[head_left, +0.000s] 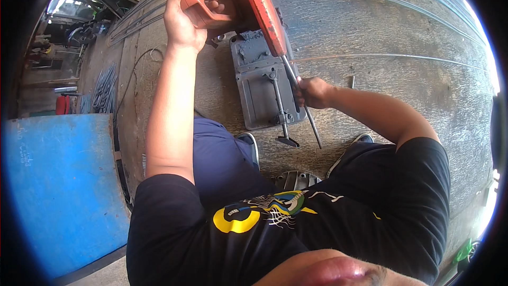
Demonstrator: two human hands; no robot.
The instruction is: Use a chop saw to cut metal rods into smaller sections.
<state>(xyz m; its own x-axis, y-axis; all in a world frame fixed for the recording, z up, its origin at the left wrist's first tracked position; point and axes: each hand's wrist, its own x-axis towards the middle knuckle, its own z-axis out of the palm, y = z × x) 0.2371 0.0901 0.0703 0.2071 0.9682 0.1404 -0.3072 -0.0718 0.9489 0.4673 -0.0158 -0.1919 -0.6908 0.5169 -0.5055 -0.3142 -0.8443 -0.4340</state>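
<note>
A cut-off saw with an orange, chipped blade guard (263, 13) stands on the floor before me, its head raised. My left hand (182, 21) is wrapped round the saw's orange handle (203, 10), with fingertips showing through the loop. Below lies the grey base (254, 92), with a screw clamp (279, 95) along its right part. My right hand (315, 92) is closed on a thin metal rod (313, 127) at the base's right side. The rod slants from under the guard toward me; the hand partly covers it.
Long metal rods (413, 13) run along the far floor. One thin bar (391, 56) extends right from the saw, and a short cut piece (353, 81) lies nearby. A blue panel (63, 180) stands at left, near a pile of rods (105, 89). My shoes flank the base's near end.
</note>
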